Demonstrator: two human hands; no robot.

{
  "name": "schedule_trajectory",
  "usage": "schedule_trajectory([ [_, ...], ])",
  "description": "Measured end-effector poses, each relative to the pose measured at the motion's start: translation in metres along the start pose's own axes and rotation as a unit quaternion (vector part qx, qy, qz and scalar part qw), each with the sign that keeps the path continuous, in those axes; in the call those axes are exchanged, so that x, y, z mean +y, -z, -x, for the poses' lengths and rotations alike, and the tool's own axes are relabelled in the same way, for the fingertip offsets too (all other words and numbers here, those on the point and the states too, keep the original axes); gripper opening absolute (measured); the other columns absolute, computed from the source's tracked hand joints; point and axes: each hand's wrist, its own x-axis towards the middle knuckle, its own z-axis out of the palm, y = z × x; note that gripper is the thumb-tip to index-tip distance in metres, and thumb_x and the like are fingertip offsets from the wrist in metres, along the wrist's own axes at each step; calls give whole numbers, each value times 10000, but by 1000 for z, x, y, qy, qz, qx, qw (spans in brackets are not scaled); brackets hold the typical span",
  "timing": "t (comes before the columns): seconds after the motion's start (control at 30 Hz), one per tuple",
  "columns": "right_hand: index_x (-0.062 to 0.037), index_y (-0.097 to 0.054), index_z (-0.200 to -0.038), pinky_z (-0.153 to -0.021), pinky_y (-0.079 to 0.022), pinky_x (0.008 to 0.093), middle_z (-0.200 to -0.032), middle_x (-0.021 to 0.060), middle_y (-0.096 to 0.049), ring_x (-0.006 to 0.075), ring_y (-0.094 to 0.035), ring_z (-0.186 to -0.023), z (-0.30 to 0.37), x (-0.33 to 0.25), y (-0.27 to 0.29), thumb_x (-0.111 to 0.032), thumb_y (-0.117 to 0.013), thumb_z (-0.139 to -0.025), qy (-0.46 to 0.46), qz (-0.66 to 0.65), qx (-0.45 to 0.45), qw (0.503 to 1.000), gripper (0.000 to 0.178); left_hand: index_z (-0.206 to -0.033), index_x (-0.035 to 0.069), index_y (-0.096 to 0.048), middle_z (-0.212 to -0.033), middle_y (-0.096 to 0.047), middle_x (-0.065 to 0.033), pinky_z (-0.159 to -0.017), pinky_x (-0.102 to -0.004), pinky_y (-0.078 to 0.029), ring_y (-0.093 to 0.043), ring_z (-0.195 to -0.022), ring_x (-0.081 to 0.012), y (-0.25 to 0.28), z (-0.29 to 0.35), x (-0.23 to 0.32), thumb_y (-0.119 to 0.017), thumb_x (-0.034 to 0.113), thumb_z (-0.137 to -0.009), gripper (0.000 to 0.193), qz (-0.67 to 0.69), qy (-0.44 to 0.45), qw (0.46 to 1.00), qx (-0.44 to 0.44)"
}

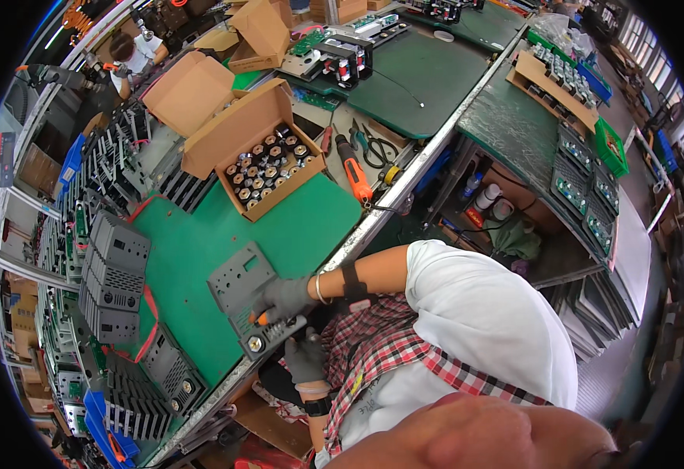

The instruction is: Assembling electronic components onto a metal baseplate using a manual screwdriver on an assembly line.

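A grey metal panel [242,283] with slots and cut-outs lies tilted across the green mat's near edge. A round brass-coloured fitting [256,344] sits in its lower end. My right hand [285,300], in a grey glove, reaches over the panel with fingers bent down at its face. What those fingers pinch, if anything, is too small to make out. My left hand [307,358], also gloved in grey, is curled at the panel's near lower edge, its fingertips partly hidden. Beyond the panel, an open cardboard box [285,187] holds several round black fittings [267,166] with brass-coloured centres.
An orange-and-black power screwdriver [355,173], pliers [364,141] and scissors [381,150] lie right of the box. Grey panels [115,273] stand stacked along the left, with another finished-looking panel [174,367] nearby. A metal rail [350,246] edges the bench. A person [135,59] works across it.
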Motion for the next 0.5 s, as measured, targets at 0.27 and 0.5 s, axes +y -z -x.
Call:
schedule_trajectory([
  [0.27,-147,-575,-1126,-781,-437,311,-998,119,-607,224,-579,-883,3,1,-6,-228,-530,-808,-130,-137,-28,982,331,-1117,75,-446,-1018,-531,-56,-600,-257,-418,-510,-834,-155,23,-5,2,-412,208,-896,259,63,6,993,-101],
  [0.5,-118,-568,-1128,-811,-428,314,-1041,122,-595,269,-571,-898,-1,12,-6,-208,-527,-805,-79,-148,-6,986,337,-1218,67,-399,-1165,-486,-65,-859,-359,-404,-465,-1053,-193,-14,15,2,-453,263,-891,385,-143,-87,981,-97],
])
